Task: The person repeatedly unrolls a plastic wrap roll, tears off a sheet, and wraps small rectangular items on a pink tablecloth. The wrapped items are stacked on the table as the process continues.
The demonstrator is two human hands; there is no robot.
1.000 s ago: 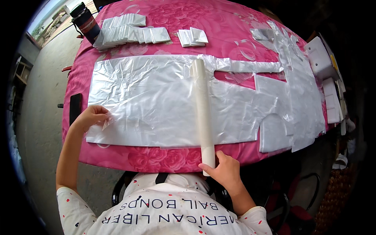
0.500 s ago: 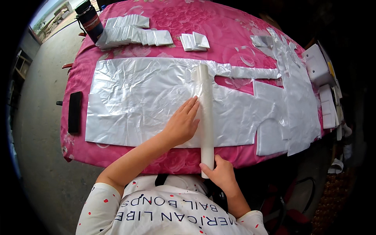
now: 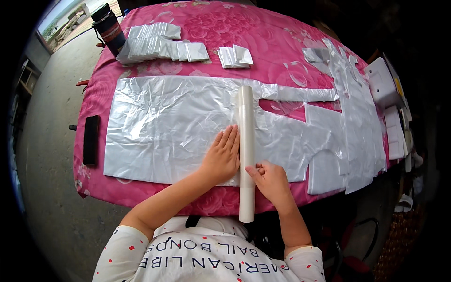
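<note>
A pale roll, smooth and tube-like, lies upright in the picture across a spread of thin, translucent plastic sheets. Its near end juts past the table's front edge. My left hand rests flat on the plastic, fingers together and stretched out, along the roll's left side. On the other side, my right hand has its fingers curled, with thumb and forefinger pinched at the roll's right edge. Whatever is between them is too small to make out. To the right, the sheets show curved cutouts and a long strap-like strip.
Folded plastic packets stand in rows at the back left, with a smaller group beside them. A dark bottle is at the far left corner, a black phone at the left edge. White boxes line the right side.
My right hand has left the roll's near end and moved up along its right side, fingers now pinched. My left hand stays flat beside the roll. The view has shifted slightly.
</note>
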